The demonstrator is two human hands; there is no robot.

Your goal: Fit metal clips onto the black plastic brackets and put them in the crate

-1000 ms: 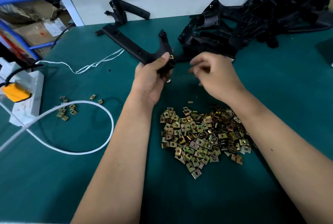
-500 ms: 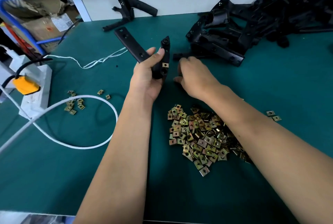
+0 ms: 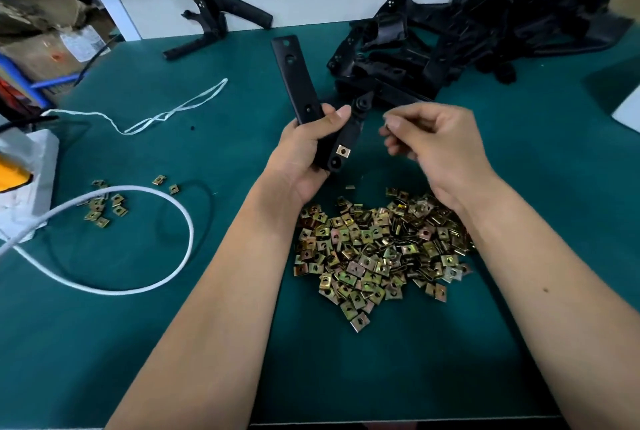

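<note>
Now the left hand has lifted and turned the long black plastic bracket, fingers wrapped around its middle, and one small brass-coloured metal clip already sits just beside the fingertips. The right hand has moved back from the bracket; its curled fingers seem to pinch another clip, though I cannot tell surely. The pile of loose clips lies below both wrists.

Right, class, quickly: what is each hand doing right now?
Left hand: grips the black bracket.
Right hand: fingers curled, pinching something small; what it is cannot be told.

Held black bracket, apparently one clip fitted
</note>
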